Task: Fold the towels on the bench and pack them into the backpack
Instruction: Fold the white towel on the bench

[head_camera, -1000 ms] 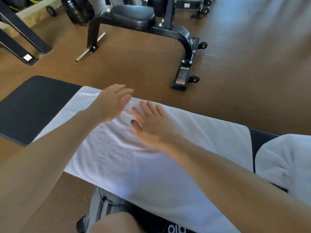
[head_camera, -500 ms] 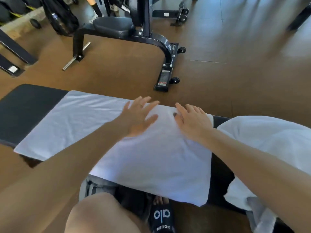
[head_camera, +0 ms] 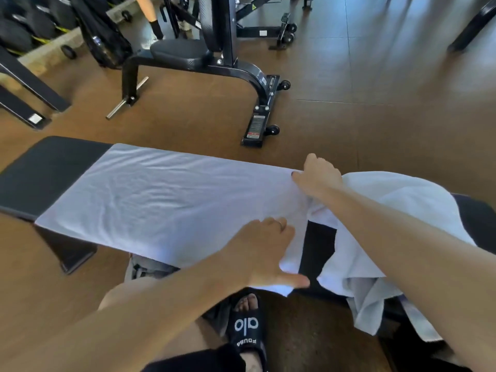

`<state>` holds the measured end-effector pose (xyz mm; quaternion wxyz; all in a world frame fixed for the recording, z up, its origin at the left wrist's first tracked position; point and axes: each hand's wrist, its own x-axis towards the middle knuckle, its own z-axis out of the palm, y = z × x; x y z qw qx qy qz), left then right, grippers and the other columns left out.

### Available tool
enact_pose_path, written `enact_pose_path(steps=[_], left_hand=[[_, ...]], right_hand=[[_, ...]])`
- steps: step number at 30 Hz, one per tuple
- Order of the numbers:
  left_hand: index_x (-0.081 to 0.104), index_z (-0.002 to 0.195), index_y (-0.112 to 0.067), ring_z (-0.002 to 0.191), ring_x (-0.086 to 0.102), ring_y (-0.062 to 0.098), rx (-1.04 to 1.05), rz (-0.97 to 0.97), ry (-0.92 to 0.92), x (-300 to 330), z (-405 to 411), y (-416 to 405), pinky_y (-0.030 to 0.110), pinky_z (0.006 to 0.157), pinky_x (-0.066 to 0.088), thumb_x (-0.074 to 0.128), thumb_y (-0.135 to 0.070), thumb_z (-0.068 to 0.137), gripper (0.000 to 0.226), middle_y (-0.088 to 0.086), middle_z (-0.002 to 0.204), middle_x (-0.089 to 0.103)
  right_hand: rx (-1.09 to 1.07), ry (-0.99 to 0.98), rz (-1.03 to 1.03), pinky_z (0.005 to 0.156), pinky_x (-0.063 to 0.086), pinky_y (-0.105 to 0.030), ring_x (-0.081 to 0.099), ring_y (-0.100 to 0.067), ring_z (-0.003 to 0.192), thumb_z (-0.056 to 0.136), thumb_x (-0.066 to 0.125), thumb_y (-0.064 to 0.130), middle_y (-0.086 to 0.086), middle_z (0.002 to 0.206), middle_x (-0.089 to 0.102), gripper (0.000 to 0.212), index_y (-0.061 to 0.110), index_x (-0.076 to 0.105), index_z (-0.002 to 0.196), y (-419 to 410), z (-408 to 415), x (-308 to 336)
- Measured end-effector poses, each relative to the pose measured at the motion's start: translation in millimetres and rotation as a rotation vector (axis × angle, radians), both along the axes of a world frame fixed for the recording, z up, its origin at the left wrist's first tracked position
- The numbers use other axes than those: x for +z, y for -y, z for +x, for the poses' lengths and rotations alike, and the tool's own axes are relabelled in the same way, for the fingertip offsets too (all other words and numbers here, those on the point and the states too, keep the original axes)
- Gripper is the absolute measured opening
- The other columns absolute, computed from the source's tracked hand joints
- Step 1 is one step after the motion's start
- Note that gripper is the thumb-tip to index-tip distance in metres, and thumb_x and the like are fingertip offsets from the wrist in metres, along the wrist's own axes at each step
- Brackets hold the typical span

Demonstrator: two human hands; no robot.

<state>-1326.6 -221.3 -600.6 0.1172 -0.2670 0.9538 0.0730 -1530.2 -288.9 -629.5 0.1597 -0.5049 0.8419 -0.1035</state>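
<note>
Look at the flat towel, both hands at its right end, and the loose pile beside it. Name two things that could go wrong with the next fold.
The crumpled towel lies against the flat towel at its right end, so the right hand might catch both layers. The flat towel's near edge overhangs the bench by the left hand; it could slide toward the floor.

A black weight machine (head_camera: 214,57) stands on the brown floor (head_camera: 375,116). A black slide sandal (head_camera: 248,328) reads "alo". Dark bags (head_camera: 24,25) line the far wall.

Brown floor (head_camera: 375,76) — black exercise machine (head_camera: 214,57) standing on it, sunlit patches.
</note>
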Motion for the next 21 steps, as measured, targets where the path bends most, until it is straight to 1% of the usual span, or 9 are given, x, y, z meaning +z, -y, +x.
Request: enact_pose_path(steps=[3, 6, 7, 9, 11, 12, 15, 18, 21], left_hand=[[0.048, 0.123, -0.012, 0.104, 0.049, 0.027, -0.048, -0.077, 0.025, -10, -3, -29, 0.039, 0.082, 0.038, 0.060, -0.073, 0.079, 0.076, 0.006, 0.119, 0.051], [0.046, 0.128, -0.010, 0.102, 0.051, 0.029, -0.020, -0.176, 0.026, -18, -3, -47, 0.038, 0.076, 0.037, 0.068, -0.044, 0.084, 0.060, 0.010, 0.121, 0.053], [0.048, 0.126, -0.009, 0.098, 0.053, 0.029, -0.006, -0.187, 0.041, -21, -3, -51, 0.038, 0.071, 0.036, 0.069, -0.037, 0.083, 0.056, 0.011, 0.118, 0.055], [0.056, 0.113, -0.009, 0.084, 0.054, 0.028, 0.005, -0.196, 0.055, -25, -1, -58, 0.037, 0.063, 0.029, 0.074, -0.033, 0.071, 0.052, 0.010, 0.104, 0.060], [0.059, 0.100, -0.010, 0.073, 0.051, 0.025, 0.016, -0.212, 0.049, -27, -1, -63, 0.035, 0.059, 0.025, 0.076, -0.033, 0.060, 0.049, 0.009, 0.091, 0.060], [0.059, 0.096, -0.010, 0.071, 0.050, 0.025, 0.025, -0.212, 0.042, -28, -2, -65, 0.034, 0.058, 0.024, 0.076, -0.033, 0.058, 0.048, 0.008, 0.088, 0.059], [0.060, 0.092, -0.011, 0.069, 0.050, 0.024, 0.069, -0.208, 0.044, -27, -5, -68, 0.033, 0.058, 0.025, 0.074, -0.035, 0.056, 0.045, 0.008, 0.087, 0.059], [0.059, 0.090, -0.011, 0.069, 0.050, 0.023, 0.110, -0.211, 0.024, -25, -5, -70, 0.033, 0.057, 0.026, 0.069, -0.035, 0.063, 0.038, 0.008, 0.087, 0.059], [0.058, 0.093, -0.012, 0.074, 0.051, 0.023, 0.142, -0.173, -0.001, -17, -4, -72, 0.033, 0.059, 0.029, 0.044, -0.034, 0.081, 0.029, 0.006, 0.091, 0.059]], right_hand=[[-0.018, 0.042, -0.008, 0.085, 0.041, -0.040, 0.054, -0.035, 0.107, 0.092, 0.052, 0.022, -0.013, 0.117, 0.057, 0.018, 0.010, 0.047, 0.104, -3, -7, 3], [-0.046, 0.104, 0.000, 0.087, 0.045, -0.043, 0.055, -0.036, 0.107, 0.088, 0.053, 0.017, -0.014, 0.115, 0.057, 0.019, 0.010, 0.043, 0.103, -9, -10, 5], [-0.032, 0.097, 0.005, 0.087, 0.045, -0.043, 0.055, -0.036, 0.107, 0.087, 0.052, 0.016, -0.014, 0.114, 0.057, 0.018, 0.009, 0.045, 0.102, -10, -11, 6], [0.003, 0.062, 0.006, 0.082, 0.046, -0.040, 0.057, -0.037, 0.103, 0.086, 0.052, 0.016, -0.015, 0.108, 0.059, 0.008, 0.009, 0.049, 0.089, -12, -11, 6], [0.040, 0.032, -0.012, 0.075, 0.045, -0.038, 0.058, -0.037, 0.097, 0.087, 0.051, 0.014, -0.015, 0.099, 0.059, 0.011, 0.009, 0.047, 0.078, -14, -12, 5], [0.062, 0.013, -0.020, 0.075, 0.044, -0.038, 0.056, -0.036, 0.096, 0.089, 0.050, 0.014, -0.014, 0.098, 0.056, 0.012, 0.009, 0.047, 0.080, -15, -13, 4], [0.119, -0.046, -0.045, 0.077, 0.043, -0.040, 0.050, -0.031, 0.093, 0.096, 0.048, 0.017, -0.010, 0.099, 0.047, 0.009, 0.010, 0.045, 0.091, -19, -15, 2], [0.132, -0.120, -0.054, 0.075, 0.039, -0.038, 0.045, -0.028, 0.089, 0.096, 0.048, 0.014, -0.009, 0.098, 0.046, 0.009, 0.011, 0.045, 0.088, -20, -13, 0], [0.123, -0.113, -0.088, 0.074, 0.037, -0.038, 0.044, -0.027, 0.089, 0.096, 0.047, 0.014, -0.009, 0.097, 0.045, 0.009, 0.010, 0.045, 0.089, -21, -12, 1]])
